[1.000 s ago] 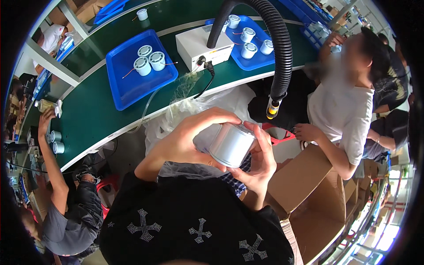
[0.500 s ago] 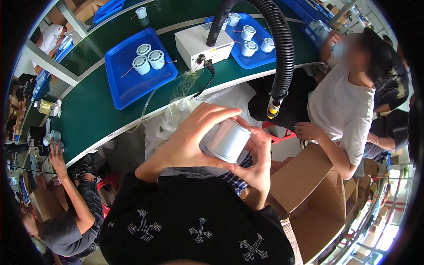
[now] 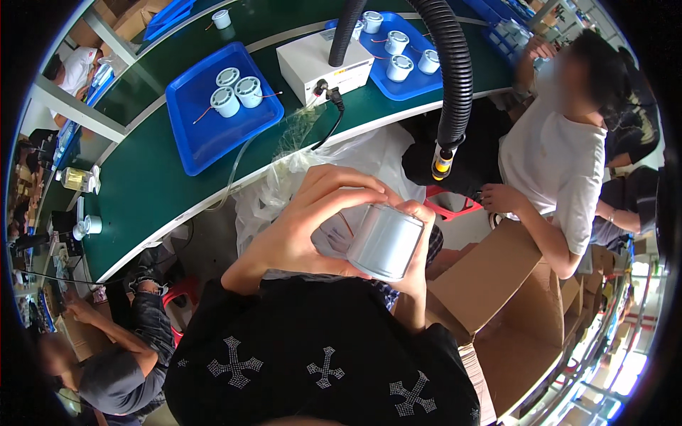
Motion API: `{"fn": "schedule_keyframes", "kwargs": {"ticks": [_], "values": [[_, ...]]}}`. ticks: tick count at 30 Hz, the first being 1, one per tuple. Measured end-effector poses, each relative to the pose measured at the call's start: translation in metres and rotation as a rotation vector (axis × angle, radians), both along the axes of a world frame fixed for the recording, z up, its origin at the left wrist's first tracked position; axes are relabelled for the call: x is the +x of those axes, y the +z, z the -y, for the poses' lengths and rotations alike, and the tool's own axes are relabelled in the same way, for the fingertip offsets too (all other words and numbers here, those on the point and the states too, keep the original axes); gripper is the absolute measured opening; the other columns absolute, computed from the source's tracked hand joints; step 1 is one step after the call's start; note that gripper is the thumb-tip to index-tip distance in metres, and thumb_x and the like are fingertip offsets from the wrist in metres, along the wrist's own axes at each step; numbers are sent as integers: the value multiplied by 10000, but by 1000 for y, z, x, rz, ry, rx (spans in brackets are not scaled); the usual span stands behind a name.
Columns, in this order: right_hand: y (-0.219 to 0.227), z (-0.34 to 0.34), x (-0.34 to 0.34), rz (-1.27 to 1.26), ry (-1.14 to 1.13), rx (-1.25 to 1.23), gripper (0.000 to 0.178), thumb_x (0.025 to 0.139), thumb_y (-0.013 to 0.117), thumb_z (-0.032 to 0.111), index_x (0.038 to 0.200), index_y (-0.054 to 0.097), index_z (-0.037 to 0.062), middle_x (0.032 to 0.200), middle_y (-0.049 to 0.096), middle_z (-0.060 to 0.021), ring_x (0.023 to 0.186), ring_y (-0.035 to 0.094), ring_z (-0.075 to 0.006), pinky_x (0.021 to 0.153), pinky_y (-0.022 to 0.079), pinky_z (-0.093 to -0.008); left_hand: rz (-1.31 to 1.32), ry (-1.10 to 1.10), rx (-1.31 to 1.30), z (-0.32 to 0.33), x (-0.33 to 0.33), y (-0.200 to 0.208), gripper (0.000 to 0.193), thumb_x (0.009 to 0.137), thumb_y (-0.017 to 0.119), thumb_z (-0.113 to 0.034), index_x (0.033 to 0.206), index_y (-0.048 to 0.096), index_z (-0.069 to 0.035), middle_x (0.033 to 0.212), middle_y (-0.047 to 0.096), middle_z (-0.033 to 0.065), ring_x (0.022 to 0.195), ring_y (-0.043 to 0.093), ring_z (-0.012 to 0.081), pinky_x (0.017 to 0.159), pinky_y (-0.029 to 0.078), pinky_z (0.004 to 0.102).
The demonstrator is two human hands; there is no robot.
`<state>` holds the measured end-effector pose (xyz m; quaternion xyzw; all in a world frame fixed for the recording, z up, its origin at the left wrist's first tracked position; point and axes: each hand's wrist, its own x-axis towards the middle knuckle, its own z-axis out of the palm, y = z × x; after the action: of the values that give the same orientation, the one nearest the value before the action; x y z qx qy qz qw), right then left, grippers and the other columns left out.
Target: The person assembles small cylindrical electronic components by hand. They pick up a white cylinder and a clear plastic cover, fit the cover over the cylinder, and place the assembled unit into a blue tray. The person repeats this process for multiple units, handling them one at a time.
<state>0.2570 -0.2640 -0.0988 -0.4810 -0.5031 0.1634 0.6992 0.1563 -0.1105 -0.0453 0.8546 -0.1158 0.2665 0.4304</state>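
Note:
In front of my chest I hold a smooth, shiny pale blue-grey cylinder (image 3: pixel 387 241), tilted, with a rim at its lower end. My left hand (image 3: pixel 309 224) curves around its left side, fingertips at the upper end and thumb by the lower edge. Behind and to the right of it, my right hand (image 3: pixel 419 245) grips the cylinder, its fingers partly hidden. A thin reddish wire shows in the gap inside my left hand. Similar pale cylinders with thin wires (image 3: pixel 226 101) stand in a blue tray (image 3: pixel 192 145) on the green bench.
A white box-shaped unit (image 3: pixel 302 64) with a black plug stands between that tray and a second blue tray (image 3: pixel 415 89). A black flexible hose (image 3: pixel 455 106) hangs at the right. Below are clear plastic sheeting (image 3: pixel 252 206) and an open cardboard box (image 3: pixel 490 284). Co-workers sit either side.
The cylinder has turned and shifted slightly right and down, and my right hand has closed in behind it. At the left, a co-worker's hand has drawn back from the bench.

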Motion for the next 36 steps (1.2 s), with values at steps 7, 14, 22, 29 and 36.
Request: {"fn": "schedule_keyframes", "kwargs": {"ticks": [7, 14, 22, 29, 36], "values": [[3, 8, 1, -33, -26, 20, 1031, 516, 858, 222, 1338, 250, 89, 1328, 303, -278, 1205, 383, -332, 877, 431, -407, -21, -7, -100, 2, -4, -5, 671, 593, 775, -274, 1161, 510, -34, 1159, 501, 98, 1071, 461, 258, 924, 312, 371], [9, 21, 9, 19, -78, -44, 842, 563, 817, 182, 1279, 391, 63, 1346, 302, -238, 1111, 492, -272, 717, 525, -303, -49, 29, -79, 8, -5, -4, 668, 581, 782, -201, 1181, 515, -76, 1165, 489, 89, 1082, 457, 254, 920, 341, 380], [8, 17, 5, -87, 40, -5, 825, 584, 789, 129, 1284, 358, 63, 1362, 262, -242, 1136, 483, -306, 849, 489, -373, -23, 9, -116, 8, -7, -6, 707, 584, 796, -230, 1208, 502, -74, 1181, 483, 89, 1096, 449, 257, 927, 338, 379], [10, 17, 5, -89, 64, 13, 814, 571, 795, 114, 1255, 356, 62, 1363, 255, -249, 1154, 469, -317, 896, 457, -404, -63, -6, -179, 9, -6, -2, 766, 558, 820, -277, 1210, 490, -46, 1175, 493, 95, 1083, 465, 251, 917, 357, 368], [13, 15, 6, -63, 70, 46, 778, 602, 784, 181, 1248, 369, 56, 1338, 302, -258, 1216, 389, -339, 968, 364, -444, -17, -27, -155, 7, -6, -6, 727, 563, 817, -256, 1191, 513, -47, 1161, 496, 92, 1057, 482, 244, 894, 379, 358]]}}
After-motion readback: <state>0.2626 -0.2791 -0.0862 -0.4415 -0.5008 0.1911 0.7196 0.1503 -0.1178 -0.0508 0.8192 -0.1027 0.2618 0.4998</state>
